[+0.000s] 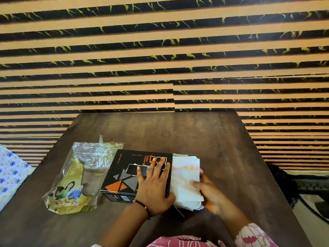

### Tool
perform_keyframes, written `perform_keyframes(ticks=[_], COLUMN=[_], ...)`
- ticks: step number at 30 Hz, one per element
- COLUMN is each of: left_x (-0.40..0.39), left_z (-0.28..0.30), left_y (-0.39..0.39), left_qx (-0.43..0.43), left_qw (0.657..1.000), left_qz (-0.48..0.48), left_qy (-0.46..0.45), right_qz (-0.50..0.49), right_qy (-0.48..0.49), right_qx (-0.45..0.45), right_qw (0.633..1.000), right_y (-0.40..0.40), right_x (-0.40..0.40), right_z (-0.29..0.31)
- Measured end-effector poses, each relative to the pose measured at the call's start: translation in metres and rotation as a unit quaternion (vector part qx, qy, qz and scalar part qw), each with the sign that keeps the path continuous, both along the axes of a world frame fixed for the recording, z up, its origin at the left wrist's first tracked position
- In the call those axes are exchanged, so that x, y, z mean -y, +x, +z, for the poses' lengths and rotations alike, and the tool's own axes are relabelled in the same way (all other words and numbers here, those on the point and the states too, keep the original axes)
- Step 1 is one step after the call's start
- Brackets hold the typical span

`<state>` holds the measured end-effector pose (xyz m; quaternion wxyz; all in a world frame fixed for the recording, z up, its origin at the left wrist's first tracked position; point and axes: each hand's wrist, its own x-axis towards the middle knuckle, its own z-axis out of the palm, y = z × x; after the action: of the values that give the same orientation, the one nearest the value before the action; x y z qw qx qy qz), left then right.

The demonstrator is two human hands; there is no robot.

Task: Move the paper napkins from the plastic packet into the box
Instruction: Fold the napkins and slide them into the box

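Note:
A black box [124,173] with orange and grey triangles lies on its side on the dark wooden table [204,138]. My left hand [153,188] rests flat on top of it, fingers straight. A stack of white paper napkins [186,177] sticks out of the box's right end. My right hand [211,195] grips the stack's right edge, thumb on top. A crumpled gold plastic packet [78,175] printed with people lies just left of the box; its clear upper part looks empty.
A striped black and tan wall rises behind the table. A cloth with blue flowers [10,172] lies off the table's left edge. Dark cables [309,195] run along the floor on the right.

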<state>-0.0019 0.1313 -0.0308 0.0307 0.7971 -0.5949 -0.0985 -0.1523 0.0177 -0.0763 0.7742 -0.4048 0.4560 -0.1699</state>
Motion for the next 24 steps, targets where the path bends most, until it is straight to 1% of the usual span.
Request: perform_keyframes(ticks=[4, 7, 9, 11, 12, 14, 16, 18, 20, 22, 24], left_x=[-0.001, 0.000, 0.000, 0.001, 0.002, 0.004, 0.004, 0.003, 0.002, 0.002, 0.004], left_z=[0.000, 0.000, -0.001, -0.004, -0.005, -0.005, -0.005, -0.006, -0.006, -0.007, -0.007], left_y=[-0.002, -0.005, -0.007, -0.007, -0.007, -0.007, -0.006, -0.007, -0.008, -0.009, -0.011], left_qx=[-0.005, -0.012, -0.001, 0.021, 0.028, 0.035, 0.038, 0.034, 0.024, 0.019, 0.019], left_qw=[1.000, 1.000, 1.000, 0.999, 0.999, 0.999, 0.999, 0.999, 0.999, 0.999, 0.999], left_qz=[-0.009, -0.013, -0.014, -0.015, -0.015, -0.017, -0.019, -0.017, -0.013, -0.014, -0.017], left_qy=[-0.014, -0.024, -0.024, -0.021, -0.018, -0.016, -0.016, -0.021, -0.029, -0.035, -0.031], right_qz=[-0.032, -0.055, -0.061, -0.040, -0.013, 0.050, 0.103, 0.111, 0.072, 0.052, 0.074], right_qy=[0.003, -0.039, -0.089, -0.133, -0.142, -0.117, -0.091, -0.122, -0.130, -0.103, -0.070], right_qx=[-0.064, -0.112, -0.137, -0.152, -0.147, -0.119, -0.130, -0.187, -0.226, -0.190, -0.134], right_qw=[0.997, 0.991, 0.985, 0.979, 0.979, 0.985, 0.982, 0.968, 0.963, 0.975, 0.986], right_y=[-0.008, -0.008, -0.004, 0.005, 0.011, 0.021, 0.025, 0.020, 0.014, 0.011, 0.013], right_x=[0.003, 0.002, 0.000, -0.005, -0.009, -0.014, -0.014, -0.011, -0.005, -0.005, -0.010], right_z=[0.001, 0.004, 0.007, 0.013, 0.016, 0.019, 0.019, 0.018, 0.018, 0.021, 0.025])
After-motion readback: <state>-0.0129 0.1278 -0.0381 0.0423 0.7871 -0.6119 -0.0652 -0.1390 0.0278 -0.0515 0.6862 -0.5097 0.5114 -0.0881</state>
